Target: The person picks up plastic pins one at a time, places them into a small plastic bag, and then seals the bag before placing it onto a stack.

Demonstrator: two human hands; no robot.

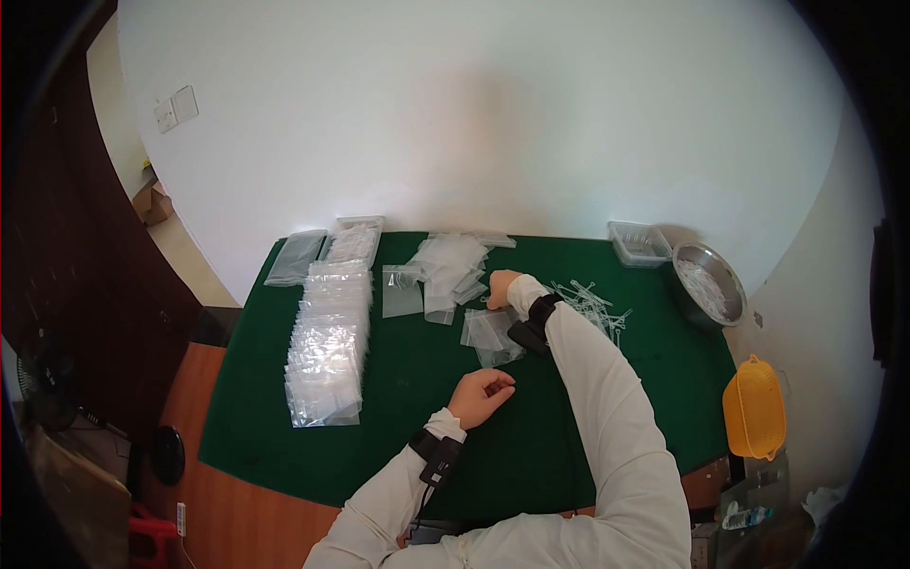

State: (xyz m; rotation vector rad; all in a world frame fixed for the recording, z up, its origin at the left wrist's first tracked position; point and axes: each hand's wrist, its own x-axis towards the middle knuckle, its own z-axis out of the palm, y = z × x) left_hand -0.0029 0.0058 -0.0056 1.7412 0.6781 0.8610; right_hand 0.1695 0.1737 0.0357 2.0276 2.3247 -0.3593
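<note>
- Left grip (482,396): fingers curled, can't tell if clamped on anything.
- Bag pile (490,334): on bench (417,379), between the grips.
- Right grip (501,289): fingertips hidden, can't tell. Thin bags probably cling; pinch single edges.
- Counts: sticks (592,305) just right of right grip, overlapped, uncountable, bags likewise; one bowl (703,252) farther right; two trays (646,261) beyond.

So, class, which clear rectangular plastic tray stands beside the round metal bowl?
The right-hand clear rectangular plastic tray, next to the round metal bowl; the other tray stands far left.
</note>
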